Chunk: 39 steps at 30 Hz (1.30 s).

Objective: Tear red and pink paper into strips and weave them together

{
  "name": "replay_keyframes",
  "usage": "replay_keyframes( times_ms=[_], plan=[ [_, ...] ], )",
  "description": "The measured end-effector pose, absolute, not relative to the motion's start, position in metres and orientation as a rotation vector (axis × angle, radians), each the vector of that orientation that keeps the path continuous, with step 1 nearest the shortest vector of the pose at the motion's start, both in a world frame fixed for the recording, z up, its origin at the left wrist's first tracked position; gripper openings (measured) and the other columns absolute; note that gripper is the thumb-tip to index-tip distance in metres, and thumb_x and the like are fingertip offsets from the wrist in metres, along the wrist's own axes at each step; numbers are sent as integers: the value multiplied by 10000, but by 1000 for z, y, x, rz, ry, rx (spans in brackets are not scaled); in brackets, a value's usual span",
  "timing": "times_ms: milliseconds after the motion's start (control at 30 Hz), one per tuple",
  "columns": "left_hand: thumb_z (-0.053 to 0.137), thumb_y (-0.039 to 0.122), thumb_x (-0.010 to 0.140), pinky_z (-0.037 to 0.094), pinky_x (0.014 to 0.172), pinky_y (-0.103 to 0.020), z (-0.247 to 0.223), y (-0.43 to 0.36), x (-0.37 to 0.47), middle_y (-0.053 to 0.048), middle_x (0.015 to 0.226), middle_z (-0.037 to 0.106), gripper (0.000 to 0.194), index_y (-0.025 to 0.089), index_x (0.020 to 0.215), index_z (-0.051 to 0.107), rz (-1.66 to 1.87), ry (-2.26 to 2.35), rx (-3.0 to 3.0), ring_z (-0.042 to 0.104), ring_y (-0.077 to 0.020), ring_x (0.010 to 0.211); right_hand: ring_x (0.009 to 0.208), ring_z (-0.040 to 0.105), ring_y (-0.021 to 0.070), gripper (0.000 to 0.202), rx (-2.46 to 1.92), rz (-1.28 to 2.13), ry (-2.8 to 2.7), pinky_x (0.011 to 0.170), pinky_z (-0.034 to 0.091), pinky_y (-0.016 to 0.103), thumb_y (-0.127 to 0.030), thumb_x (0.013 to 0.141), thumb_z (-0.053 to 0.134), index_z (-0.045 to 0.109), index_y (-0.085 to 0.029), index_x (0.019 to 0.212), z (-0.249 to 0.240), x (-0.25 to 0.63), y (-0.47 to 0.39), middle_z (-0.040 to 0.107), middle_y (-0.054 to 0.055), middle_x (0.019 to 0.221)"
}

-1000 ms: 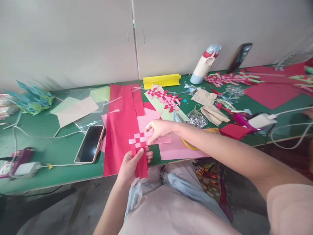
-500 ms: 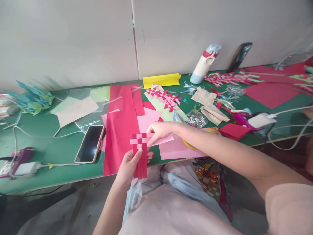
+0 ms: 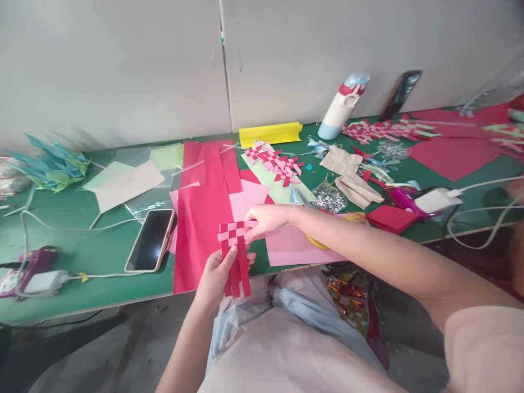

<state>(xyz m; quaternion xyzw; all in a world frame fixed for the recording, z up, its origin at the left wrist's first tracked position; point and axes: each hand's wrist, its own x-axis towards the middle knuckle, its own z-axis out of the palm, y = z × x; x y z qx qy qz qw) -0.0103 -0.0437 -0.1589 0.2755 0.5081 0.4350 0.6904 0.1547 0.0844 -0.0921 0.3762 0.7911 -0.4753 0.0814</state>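
Between my hands is a woven paper piece [image 3: 232, 233] of red and pink strips crossed in a checker pattern, held above the table's front edge. My left hand [image 3: 219, 270] grips it from below, thumb on the front and fingers behind the red strips, whose loose ends hang down. At the weave's right side, my right hand [image 3: 266, 221] pinches the pink strips, hiding part of them. Underneath and behind lies a large red paper sheet [image 3: 198, 229]. Close by the right forearm is a pink sheet [image 3: 286, 248].
Finished-looking woven paper pieces [image 3: 278, 164] lie on light green paper beyond my hands. A phone [image 3: 150, 241] rests at left. A bottle [image 3: 344, 109] and another phone [image 3: 401, 95] stand at the back. A bag of beads [image 3: 328, 196] and charger cables [image 3: 436, 202] are at right.
The hanging red strips have spread apart at their lower ends. My right fingers have shifted slightly left along the pink strips, while the left hand stays nearly in place.
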Motion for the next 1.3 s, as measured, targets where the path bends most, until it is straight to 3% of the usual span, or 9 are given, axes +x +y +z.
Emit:
replay_keyframes(
  times_ms=[200,333,500,633,800,900,967,1300],
  plan=[
    [680,464,768,575,773,-360,-156,-45,-7,-154,888,747,456,86,1022,685,989,1122,537,714,-256,832,520,278,53,414,1131,-1383,2352,502,214,232,-391,708,672,323,-190,613,-90,153,85,292,-89,576],
    [669,485,770,578,720,-325,-151,-46,-6,-147,859,748,443,91,970,697,949,1139,536,717,-237,768,519,314,70,420,1049,-1359,2359,490,212,245,-463,648,709,392,-188,624,-95,155,90,333,-85,567],
    [671,515,751,566,654,-302,-149,-50,-3,-142,845,746,471,99,972,700,894,1160,553,709,-232,734,679,500,112,300,1035,-1600,2414,621,350,245,-444,676,691,623,-161,747,-94,154,89,588,-28,718],
    [658,504,768,551,658,-306,-152,-56,-2,-120,853,744,438,119,970,706,857,1110,614,698,-230,749,694,520,108,190,979,-1641,2436,646,369,233,-328,725,639,660,-140,744,-91,152,85,628,-7,733],
    [680,456,767,524,678,-271,-155,-61,-2,-43,739,721,309,148,763,709,943,1093,723,662,-172,684,655,533,104,182,803,-1614,2440,608,382,222,-296,740,627,677,-121,756,-92,153,81,643,5,715],
    [698,464,744,512,640,-255,-156,-65,0,-22,684,697,320,152,674,680,958,1119,694,634,-147,631,656,581,116,239,849,-1637,2478,618,411,224,-293,725,665,681,-129,898,-95,155,78,667,12,732],
    [703,473,736,511,634,-257,-156,-67,1,-25,690,699,323,154,693,684,962,1124,658,631,-146,623,658,604,122,281,901,-1648,2539,627,429,226,-267,717,677,669,-145,970,-96,156,75,679,12,737],
    [682,431,775,525,675,-290,-157,-71,3,-62,755,730,309,133,847,720,985,1080,611,672,-185,685,720,646,129,187,955,-1634,2614,655,451,223,-192,740,642,707,-156,912,-96,157,68,721,32,824]
  ],
)
